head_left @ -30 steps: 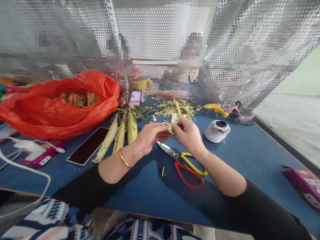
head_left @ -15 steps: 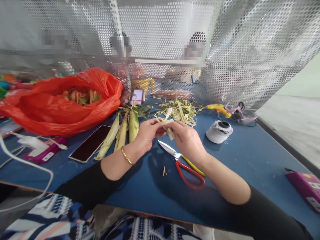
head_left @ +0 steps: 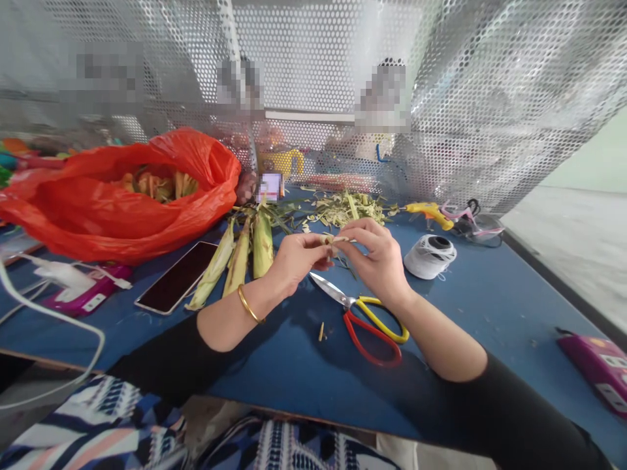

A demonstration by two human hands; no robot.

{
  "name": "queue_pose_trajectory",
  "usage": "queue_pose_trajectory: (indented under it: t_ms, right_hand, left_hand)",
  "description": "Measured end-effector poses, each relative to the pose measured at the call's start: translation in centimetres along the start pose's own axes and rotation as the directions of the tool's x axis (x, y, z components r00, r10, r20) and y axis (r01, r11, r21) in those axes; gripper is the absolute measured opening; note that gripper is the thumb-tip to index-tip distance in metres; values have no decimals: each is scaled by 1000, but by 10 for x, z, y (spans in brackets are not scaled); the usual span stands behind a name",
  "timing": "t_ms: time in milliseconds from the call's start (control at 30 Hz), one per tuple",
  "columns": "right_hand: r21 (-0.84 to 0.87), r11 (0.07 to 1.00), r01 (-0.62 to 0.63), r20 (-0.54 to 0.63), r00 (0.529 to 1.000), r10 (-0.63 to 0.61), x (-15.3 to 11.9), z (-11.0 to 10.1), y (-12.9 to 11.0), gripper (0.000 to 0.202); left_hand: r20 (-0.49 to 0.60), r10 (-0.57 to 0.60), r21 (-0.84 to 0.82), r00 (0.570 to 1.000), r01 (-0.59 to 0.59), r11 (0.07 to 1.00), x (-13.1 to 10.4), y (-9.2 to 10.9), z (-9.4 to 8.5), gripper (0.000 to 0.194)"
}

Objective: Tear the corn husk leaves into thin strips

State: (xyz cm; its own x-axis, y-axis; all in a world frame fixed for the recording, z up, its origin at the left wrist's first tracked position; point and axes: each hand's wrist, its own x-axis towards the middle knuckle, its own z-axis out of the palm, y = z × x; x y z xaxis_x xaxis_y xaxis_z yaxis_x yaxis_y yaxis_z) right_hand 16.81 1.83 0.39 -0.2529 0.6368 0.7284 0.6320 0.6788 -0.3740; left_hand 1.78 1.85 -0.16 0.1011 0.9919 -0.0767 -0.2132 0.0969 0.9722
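My left hand (head_left: 300,261), with a gold bangle at the wrist, pinches a small pale husk piece (head_left: 333,240) above the blue table. My right hand (head_left: 375,258) pinches the other side of the same piece, its fingers close to the left ones. Below them lie scissors (head_left: 349,302) with one red and one yellow handle, blades pointing up and left. Three ears of corn in husk (head_left: 238,258) lie left of my left hand. Behind the hands is a heap of shredded husk (head_left: 355,207).
A red plastic bag (head_left: 122,225), a phone (head_left: 176,277) and a purple power strip (head_left: 91,290) are on the left. White thread (head_left: 430,257), a yellow glue gun (head_left: 431,214) and glasses (head_left: 477,225) sit right. People are behind a perforated screen (head_left: 313,52).
My right hand has shifted up and slightly right, uncovering the yellow scissor handle. The husk strip that stuck up between my hands now looks smaller and lower.
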Motion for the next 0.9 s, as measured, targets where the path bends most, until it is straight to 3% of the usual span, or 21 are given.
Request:
queue_pose_trajectory:
  t_ms: [67, 200, 333, 500, 633, 767, 900]
  right_hand:
    - [-12, 999, -50, -13, 999, 49, 1, 1, 4, 12]
    - [-126, 981, -149, 71, 985, 159, 2, 2, 5, 12]
    - [-173, 946, -274, 91, 952, 293, 0, 3, 0, 15]
    - [-114, 903, -415, 84, 901, 425, -2, 7, -4, 21]
    - [-37, 883, -468, 117, 875, 469, 0, 5, -2, 18]
    - [83, 890, -448, 201, 882, 425, 7, -9, 0, 15]
    - [340, 836, -432, 324, 888, 327, 12, -17, 2, 13]
  left_hand:
    - [70, -13, 28, 997, 11, 1000, -2, 1, 0, 10]
    - [174, -68, 19, 982, 66, 998, -3, 3, -3, 7]
    - [201, -127, -11, 971, 132, 991, -2, 3, -2, 8]
    - [77, -91, -16, 993, 93, 996, -6, -1, 5, 13]
    - [-2, -126, -64, 992, 126, 990, -5, -2, 5, 19]
    - [-83, -160, -134, 984, 148, 980, 2, 0, -1, 17]
    - [-85, -143, -127, 986, 131, 983, 4, -1, -2, 16]
